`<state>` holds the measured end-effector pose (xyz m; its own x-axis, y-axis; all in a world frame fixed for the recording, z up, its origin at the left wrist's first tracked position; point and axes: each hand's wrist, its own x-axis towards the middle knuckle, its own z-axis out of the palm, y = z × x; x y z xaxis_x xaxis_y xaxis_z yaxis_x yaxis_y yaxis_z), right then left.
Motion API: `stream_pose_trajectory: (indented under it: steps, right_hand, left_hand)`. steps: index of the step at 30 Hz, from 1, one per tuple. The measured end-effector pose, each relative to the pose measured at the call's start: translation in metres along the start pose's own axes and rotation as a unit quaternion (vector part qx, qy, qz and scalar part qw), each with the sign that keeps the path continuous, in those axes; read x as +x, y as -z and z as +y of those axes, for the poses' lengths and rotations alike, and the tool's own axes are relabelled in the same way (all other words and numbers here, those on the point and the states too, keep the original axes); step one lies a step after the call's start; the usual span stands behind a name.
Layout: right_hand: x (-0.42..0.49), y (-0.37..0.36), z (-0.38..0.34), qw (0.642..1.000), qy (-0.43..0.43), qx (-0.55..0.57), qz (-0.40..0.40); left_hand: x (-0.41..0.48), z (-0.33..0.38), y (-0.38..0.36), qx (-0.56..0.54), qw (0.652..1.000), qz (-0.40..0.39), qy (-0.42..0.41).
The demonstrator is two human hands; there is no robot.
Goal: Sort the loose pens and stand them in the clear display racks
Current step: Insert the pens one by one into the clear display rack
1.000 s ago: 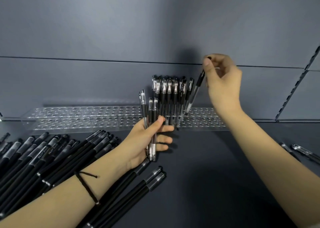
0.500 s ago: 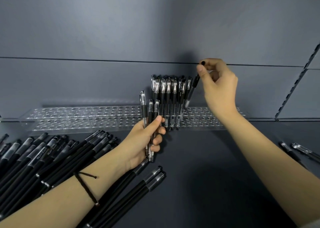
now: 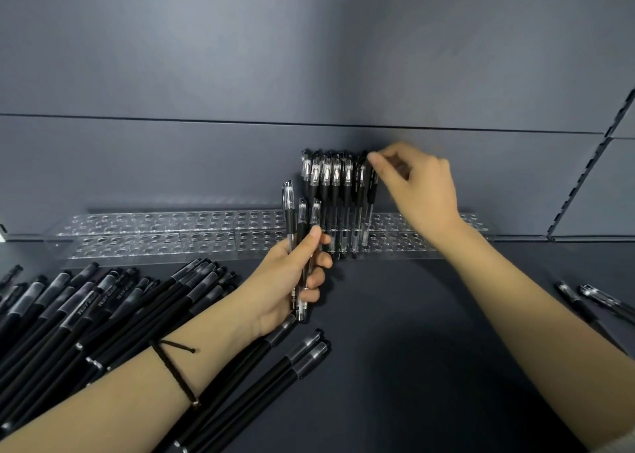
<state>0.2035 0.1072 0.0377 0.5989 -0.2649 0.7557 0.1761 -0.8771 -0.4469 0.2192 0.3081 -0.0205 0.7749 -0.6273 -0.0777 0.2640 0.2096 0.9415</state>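
Note:
Clear display racks (image 3: pixel 178 234) with rows of round holes run along the back wall. Several black gel pens (image 3: pixel 335 198) stand upright in the rack's middle. My right hand (image 3: pixel 417 186) pinches the top of the rightmost standing pen (image 3: pixel 370 195), which sits low in the rack beside the others. My left hand (image 3: pixel 292 274) grips three clear-capped black pens (image 3: pixel 300 226) upright, just in front of the rack. A large heap of loose black pens (image 3: pixel 103 301) lies at the left on the dark shelf.
Three loose pens (image 3: pixel 302 353) lie under and right of my left wrist. Two more pens (image 3: pixel 594 298) lie at the far right. A slotted shelf upright (image 3: pixel 584 174) rises at the right. A black cord bracelet circles my left wrist.
My right hand has lowered the tilted pen from above the rack down into a hole beside the standing group. My left hand has stayed put with its three pens.

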Motion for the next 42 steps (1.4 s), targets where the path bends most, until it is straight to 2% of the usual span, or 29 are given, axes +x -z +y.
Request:
stream_pose_trajectory:
  steps: [3, 5, 6, 10, 13, 15, 20, 25, 31, 36, 42]
  right_hand:
    - [0.001, 0.001, -0.006, 0.998, 0.030, 0.009, 0.060]
    - [0.000, 0.003, -0.016, 0.996, 0.052, 0.032, 0.064]
    - [0.000, 0.005, -0.021, 0.997, 0.056, 0.047, 0.032]
    - [-0.006, 0.011, -0.042, 0.976, 0.036, 0.065, -0.203]
    - [-0.013, 0.009, -0.052, 0.960, 0.055, 0.090, -0.258]
    - [-0.013, 0.008, -0.054, 0.955, 0.030, 0.133, -0.263]
    - [-0.009, 0.010, -0.052, 0.930, -0.085, 0.263, -0.241]
    - [0.003, 0.014, -0.042, 0.934, -0.112, 0.324, -0.103]
    - [0.016, 0.029, -0.020, 0.986, -0.008, 0.165, -0.036]
    - [0.018, 0.029, -0.011, 0.993, 0.009, 0.119, 0.010]
    - [0.012, 0.021, -0.009, 0.995, 0.013, 0.098, -0.006]
  left_hand:
    - [0.000, 0.000, -0.001, -0.015, 1.000, -0.003, -0.007]
    - [-0.002, 0.001, -0.002, -0.025, 0.999, -0.018, -0.021]
    - [-0.002, 0.001, -0.003, -0.027, 0.999, -0.029, -0.031]
    - [-0.007, 0.002, -0.006, -0.006, 0.996, -0.065, -0.063]
    - [-0.008, 0.003, -0.006, 0.011, 0.996, -0.066, -0.063]
    - [-0.008, 0.004, -0.005, 0.020, 0.995, -0.066, -0.068]
    - [-0.007, 0.003, -0.004, 0.029, 0.997, -0.050, -0.060]
    - [-0.004, 0.002, 0.000, 0.016, 1.000, -0.011, -0.022]
    - [-0.001, -0.001, 0.002, 0.030, 0.999, -0.012, -0.027]
    - [0.001, -0.002, 0.003, 0.029, 0.999, -0.008, -0.026]
    - [0.003, -0.002, 0.003, 0.031, 0.999, -0.010, -0.025]
